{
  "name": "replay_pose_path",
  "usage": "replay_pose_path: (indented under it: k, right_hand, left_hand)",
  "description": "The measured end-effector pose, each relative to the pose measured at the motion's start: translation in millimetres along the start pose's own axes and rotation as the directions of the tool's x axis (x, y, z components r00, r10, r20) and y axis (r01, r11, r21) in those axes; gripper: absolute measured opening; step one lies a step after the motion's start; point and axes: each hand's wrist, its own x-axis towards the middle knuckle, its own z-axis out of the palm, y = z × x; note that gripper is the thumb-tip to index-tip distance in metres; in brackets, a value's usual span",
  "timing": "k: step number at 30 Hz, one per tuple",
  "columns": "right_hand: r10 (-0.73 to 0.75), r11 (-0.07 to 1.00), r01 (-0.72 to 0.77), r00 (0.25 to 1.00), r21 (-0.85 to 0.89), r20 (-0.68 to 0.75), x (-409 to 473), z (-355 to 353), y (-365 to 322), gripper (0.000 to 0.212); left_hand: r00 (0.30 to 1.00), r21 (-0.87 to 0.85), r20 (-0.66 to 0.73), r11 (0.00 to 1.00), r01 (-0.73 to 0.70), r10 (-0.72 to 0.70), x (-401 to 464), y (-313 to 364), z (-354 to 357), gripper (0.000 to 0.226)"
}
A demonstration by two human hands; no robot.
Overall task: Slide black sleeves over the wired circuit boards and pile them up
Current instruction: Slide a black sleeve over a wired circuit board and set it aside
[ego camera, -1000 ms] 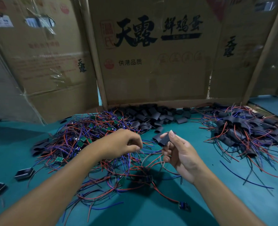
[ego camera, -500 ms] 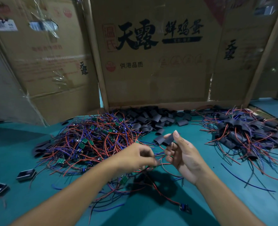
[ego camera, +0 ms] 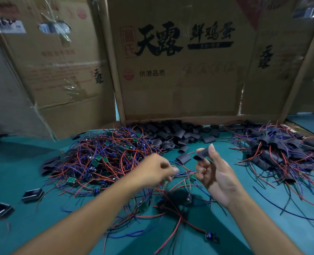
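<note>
My right hand (ego camera: 214,173) pinches a black sleeve (ego camera: 202,153) between thumb and forefinger, held above the table. My left hand (ego camera: 155,171), blurred, pinches the red and blue wires of a small green circuit board (ego camera: 194,176) that hangs just left of my right hand. A tangle of unsleeved wired boards (ego camera: 104,159) lies at the left. Loose black sleeves (ego camera: 176,135) are heaped at the back centre. A pile of sleeved boards (ego camera: 281,151) sits at the right.
Cardboard boxes (ego camera: 180,70) stand as a wall behind the green table (ego camera: 20,173). Two small black open cases (ego camera: 32,195) lie at the left near the edge. Stray wires with a connector (ego camera: 210,237) trail toward me.
My left hand has moved right from the tangle, drawing wires with a board toward my right hand. My right hand keeps the sleeve raised in about the same place.
</note>
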Motion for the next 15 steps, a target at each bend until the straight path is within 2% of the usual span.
replay_pose_path:
  k: [1,3,5,6,7,9,11,13,15]
  right_hand:
    - [0.005,1.000,-0.005,1.000,-0.006,-0.001,0,0,0,0.029]
    - [0.017,1.000,-0.017,1.000,-0.023,-0.001,0,0,2,0.028]
    - [0.028,0.999,-0.028,1.000,-0.040,0.006,0,1,6,0.028]
    - [0.031,0.999,-0.030,0.999,-0.045,0.010,-1,2,7,0.028]
    - [0.032,0.998,-0.031,0.999,-0.049,0.016,-1,2,8,0.028]
    - [0.030,0.998,-0.029,0.999,-0.056,0.028,-1,3,10,0.029]
    - [0.031,0.998,-0.029,0.999,-0.060,0.040,0,3,11,0.030]
    - [0.030,0.998,-0.027,0.998,-0.061,0.056,0,3,10,0.031]
    - [0.030,0.998,-0.026,0.997,-0.064,0.067,0,2,10,0.031]
  left_hand:
    - [0.991,0.139,-0.128,0.990,-0.023,0.041,7,-5,-17,0.028]
    - [0.923,0.328,-0.364,0.945,0.004,0.123,22,-16,-54,0.017]
    - [0.857,0.431,-0.492,0.898,0.086,0.154,37,-31,-86,0.011]
    - [0.852,0.476,-0.505,0.869,0.138,0.141,44,-39,-98,0.011]
    - [0.866,0.514,-0.487,0.838,0.182,0.110,50,-46,-107,0.011]
    - [0.931,0.586,-0.364,0.784,0.204,0.030,60,-56,-119,0.008]
    - [0.978,0.644,-0.208,0.753,0.131,0.008,65,-56,-130,0.009]
    - [0.995,0.683,-0.095,0.727,0.074,-0.013,66,-53,-143,0.014]
    - [0.997,0.760,-0.010,0.648,0.056,-0.075,64,-53,-152,0.019]
